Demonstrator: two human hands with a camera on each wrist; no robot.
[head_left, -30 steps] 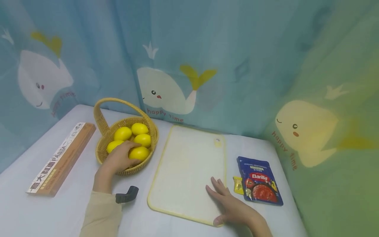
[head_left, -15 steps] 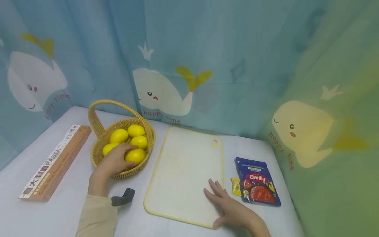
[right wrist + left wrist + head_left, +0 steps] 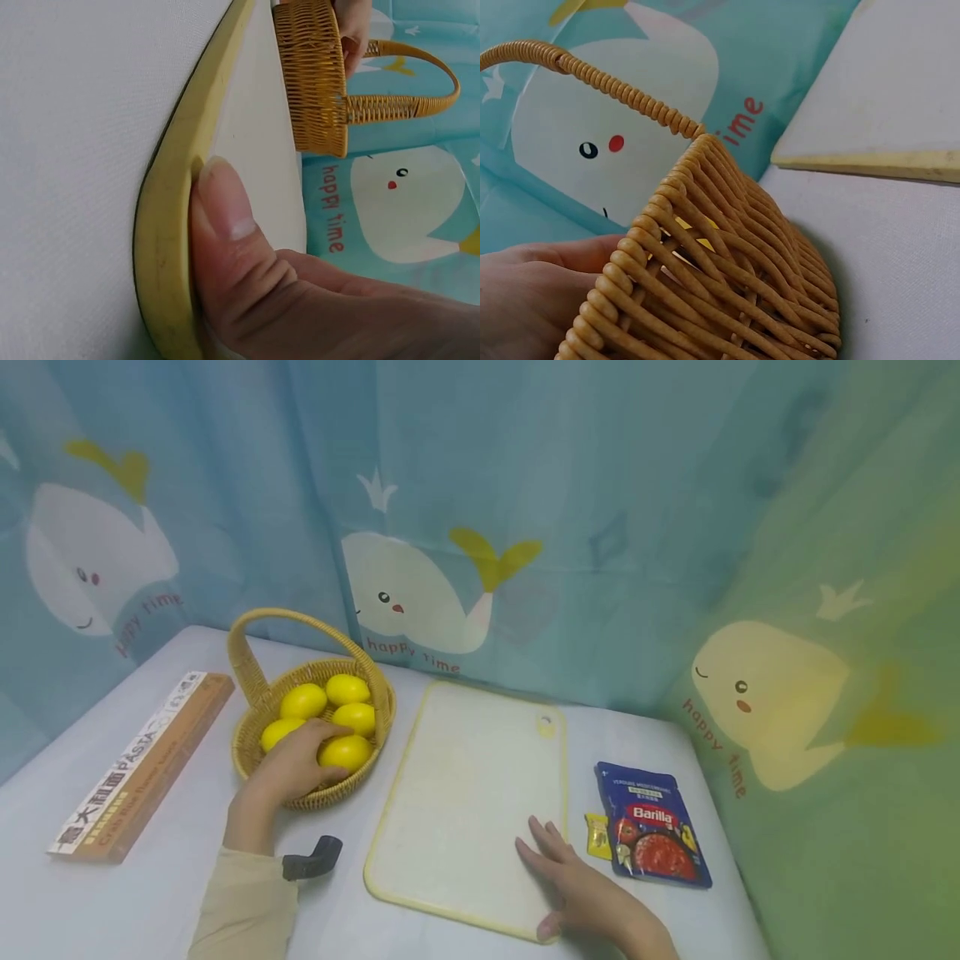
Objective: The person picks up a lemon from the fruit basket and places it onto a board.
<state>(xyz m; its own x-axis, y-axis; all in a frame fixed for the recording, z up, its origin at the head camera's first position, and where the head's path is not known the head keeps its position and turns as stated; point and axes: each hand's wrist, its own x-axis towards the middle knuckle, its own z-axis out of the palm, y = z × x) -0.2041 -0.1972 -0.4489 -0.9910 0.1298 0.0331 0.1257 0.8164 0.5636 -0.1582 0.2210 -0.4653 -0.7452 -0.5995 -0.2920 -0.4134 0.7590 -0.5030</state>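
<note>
I've got the left hand (image 3: 296,764) down in the wicker basket (image 3: 322,797), thumb and fingers curled round the lemon (image 3: 347,754) at its near right side, so yeah, it's holding that one. Lemon's inside the basket, with four other lemons (image 3: 303,701) showing around it. My left wrist cam is mostly weave, so the grip itself is hidden there.

Right hand (image 3: 592,893) is spread wide at the near right corner of the white cutting board (image 3: 465,810), thumb on the yellow edge.

Right of the board I can see a blue Barilla sauce pouch (image 3: 656,827), lying flat, small yellow packet (image 3: 598,836) right at its left edge. Pasta box (image 3: 142,768) lies left of the basket, apart from it. Everything's on a white counter (image 3: 337,935), whale-print curtain (image 3: 600,460) behind.
</note>
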